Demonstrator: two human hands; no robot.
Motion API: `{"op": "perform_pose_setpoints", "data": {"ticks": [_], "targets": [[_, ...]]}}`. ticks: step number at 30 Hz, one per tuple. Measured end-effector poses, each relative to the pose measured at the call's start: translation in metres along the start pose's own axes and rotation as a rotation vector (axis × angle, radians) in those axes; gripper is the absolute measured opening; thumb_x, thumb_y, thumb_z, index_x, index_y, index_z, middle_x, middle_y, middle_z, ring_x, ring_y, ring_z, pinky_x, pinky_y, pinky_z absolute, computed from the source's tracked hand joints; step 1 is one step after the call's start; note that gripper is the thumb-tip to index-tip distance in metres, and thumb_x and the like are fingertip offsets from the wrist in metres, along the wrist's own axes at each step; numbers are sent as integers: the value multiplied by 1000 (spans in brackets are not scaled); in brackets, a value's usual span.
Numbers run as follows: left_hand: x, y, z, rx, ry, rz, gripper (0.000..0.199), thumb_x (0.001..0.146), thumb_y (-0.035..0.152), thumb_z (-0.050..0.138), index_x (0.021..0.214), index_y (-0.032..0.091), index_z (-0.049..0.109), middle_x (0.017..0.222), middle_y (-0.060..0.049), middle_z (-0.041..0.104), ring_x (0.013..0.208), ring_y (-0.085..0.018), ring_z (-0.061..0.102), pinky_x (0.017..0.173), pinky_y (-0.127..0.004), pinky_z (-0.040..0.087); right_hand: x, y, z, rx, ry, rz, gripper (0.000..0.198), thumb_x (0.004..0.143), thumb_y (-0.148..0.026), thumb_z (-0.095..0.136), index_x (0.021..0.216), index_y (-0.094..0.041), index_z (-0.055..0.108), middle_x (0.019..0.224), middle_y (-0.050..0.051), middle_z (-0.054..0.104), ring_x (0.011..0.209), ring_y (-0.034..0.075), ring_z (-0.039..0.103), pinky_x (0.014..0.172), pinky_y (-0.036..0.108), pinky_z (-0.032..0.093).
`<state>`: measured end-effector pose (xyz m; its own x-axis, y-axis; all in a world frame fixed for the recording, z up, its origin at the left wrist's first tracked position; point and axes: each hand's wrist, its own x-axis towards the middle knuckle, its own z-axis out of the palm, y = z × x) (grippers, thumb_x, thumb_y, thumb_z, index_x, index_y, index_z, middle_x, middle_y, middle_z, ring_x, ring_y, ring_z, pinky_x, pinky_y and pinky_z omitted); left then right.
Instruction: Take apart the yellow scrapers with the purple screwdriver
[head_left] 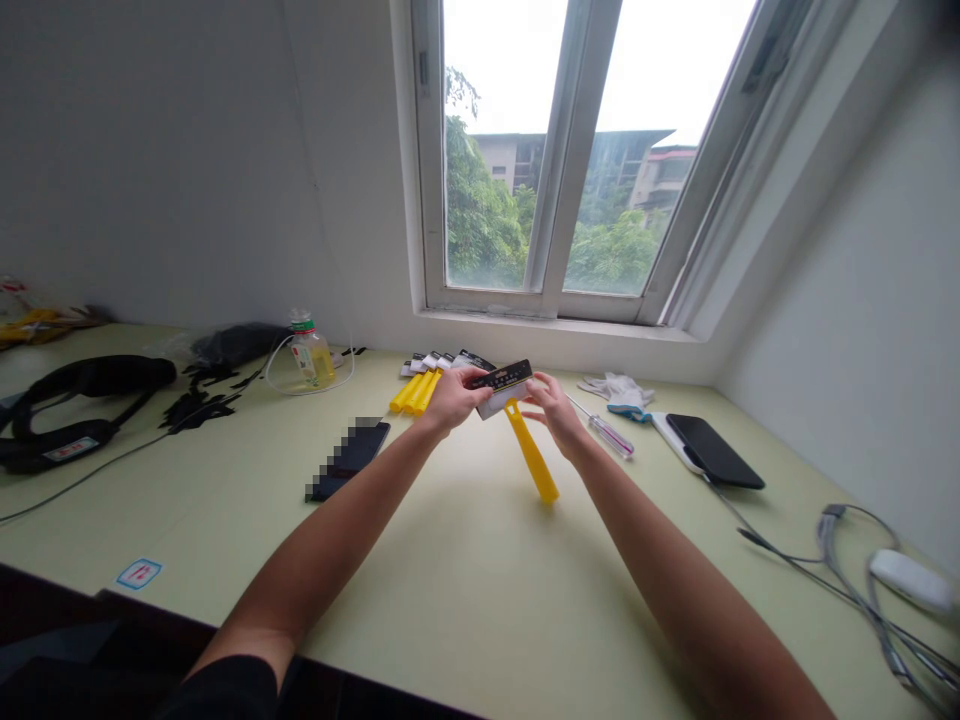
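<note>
Both hands hold up a yellow-handled tool whose upper end is covered by a black-and-white card or sleeve. My left hand pinches the left side of that card, thumb and fingers closed on it. At the card's right edge, my right hand has its thumb and index finger against it, while its other fingers are loosely spread behind the handle. The handle slants down to the right above the table. Behind my left hand lie several similar yellow-handled tools, side by side, their ends in black-and-white covers.
On the pale green table, a dark phone lies left. A screwdriver, gloves, another phone and cables lie right. A bottle and black headgear are farther left. The window is behind.
</note>
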<state>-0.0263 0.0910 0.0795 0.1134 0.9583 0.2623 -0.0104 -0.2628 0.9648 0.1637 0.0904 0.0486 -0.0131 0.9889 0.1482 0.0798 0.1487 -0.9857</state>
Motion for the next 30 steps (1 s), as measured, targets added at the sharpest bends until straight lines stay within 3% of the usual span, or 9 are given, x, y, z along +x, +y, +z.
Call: {"op": "perform_pose_setpoints", "data": {"ticks": [4, 9, 13, 20, 25, 30], "targets": [[8, -12, -11, -44, 86, -34, 42, 66, 7, 71, 107, 14, 66, 87, -6, 71, 72, -16, 67, 64, -25, 53, -17, 10, 5, -27, -440, 195, 42, 77, -47, 68, 107, -18, 60, 94, 10, 69, 79, 22, 68, 67, 34, 55], [17, -34, -23, -46, 154, -81, 34, 59, 6, 75, 92, 12, 68, 86, -8, 70, 65, -16, 66, 59, -26, 53, -20, 23, 17, -111, -563, 229, 30, 79, -43, 67, 93, -18, 57, 67, -1, 59, 52, 11, 55, 48, 24, 46], [23, -44, -34, -38, 230, -103, 29, 58, 10, 77, 84, 12, 67, 82, -8, 69, 65, -16, 65, 58, -27, 53, -20, 21, 23, -204, -573, 210, 24, 81, -40, 64, 84, -19, 54, 57, -4, 52, 45, 9, 48, 42, 22, 42], [56, -50, -52, 64, 393, -84, 25, 63, 18, 77, 85, 14, 67, 86, -7, 68, 76, -16, 65, 68, -27, 53, -28, 18, 28, -342, -528, 178, 26, 82, -44, 61, 90, -19, 56, 73, 1, 63, 53, 12, 58, 44, 23, 44], [97, -49, -40, 214, 472, -66, 25, 67, 14, 73, 91, 15, 67, 96, -7, 67, 87, -18, 64, 78, -29, 51, -16, 24, 46, -545, -375, 99, 28, 86, -46, 56, 85, -18, 59, 84, 6, 68, 68, 16, 64, 58, 26, 48], [126, -47, -15, 293, 369, -48, 9, 71, 13, 74, 77, 15, 68, 86, -9, 68, 94, -24, 63, 89, -37, 48, 3, 28, 71, -796, -263, 97, 40, 91, -51, 51, 81, -15, 65, 88, 9, 69, 84, 22, 65, 76, 35, 50]]}}
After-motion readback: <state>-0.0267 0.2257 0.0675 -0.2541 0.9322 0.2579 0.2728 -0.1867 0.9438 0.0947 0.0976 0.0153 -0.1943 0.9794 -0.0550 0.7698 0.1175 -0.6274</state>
